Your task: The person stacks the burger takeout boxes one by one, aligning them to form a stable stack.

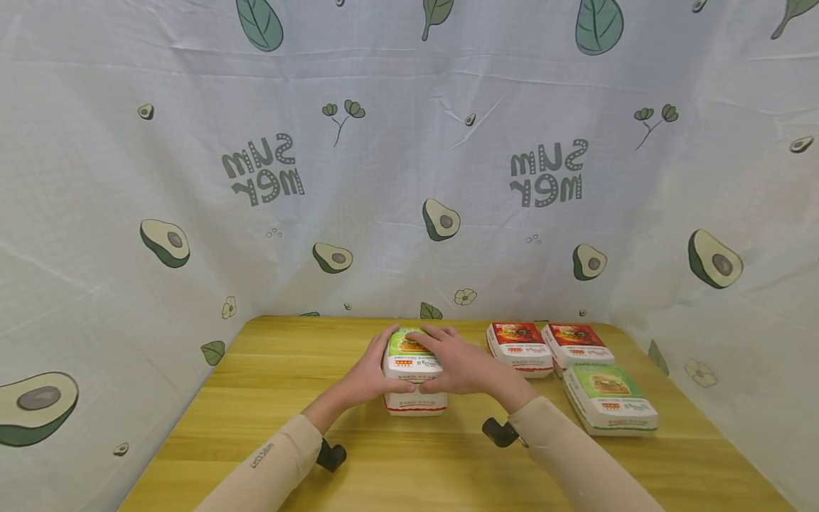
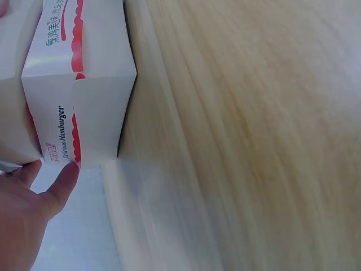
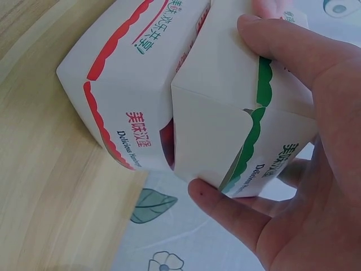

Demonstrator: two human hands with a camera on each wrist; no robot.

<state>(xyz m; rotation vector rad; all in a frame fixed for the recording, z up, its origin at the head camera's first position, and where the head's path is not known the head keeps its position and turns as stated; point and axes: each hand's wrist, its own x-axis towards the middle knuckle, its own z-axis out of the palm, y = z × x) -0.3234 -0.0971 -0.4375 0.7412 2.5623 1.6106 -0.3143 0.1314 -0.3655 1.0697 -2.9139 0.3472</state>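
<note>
In the head view, a white hamburger box with a green top [image 1: 403, 363] sits on a second white hamburger box with red trim [image 1: 417, 407]. My left hand [image 1: 366, 375] holds the upper box from the left, thumb at its front. From the other side my right hand [image 1: 466, 361] grips that same box, fingers over its top and thumb at the front. The right wrist view shows the green-trimmed box [image 3: 211, 121] tilted against the red-trimmed box, with a gap at one edge. In the left wrist view, fingertips touch the red-trimmed box [image 2: 101, 113] near its far corner.
Two red-topped hamburger boxes, one [image 1: 521, 355] left of the other [image 1: 579, 348], stand at the back right of the wooden table [image 1: 288, 398]. A green-topped box [image 1: 611, 405] lies in front of them. A printed white curtain [image 1: 384, 178] hangs behind the table.
</note>
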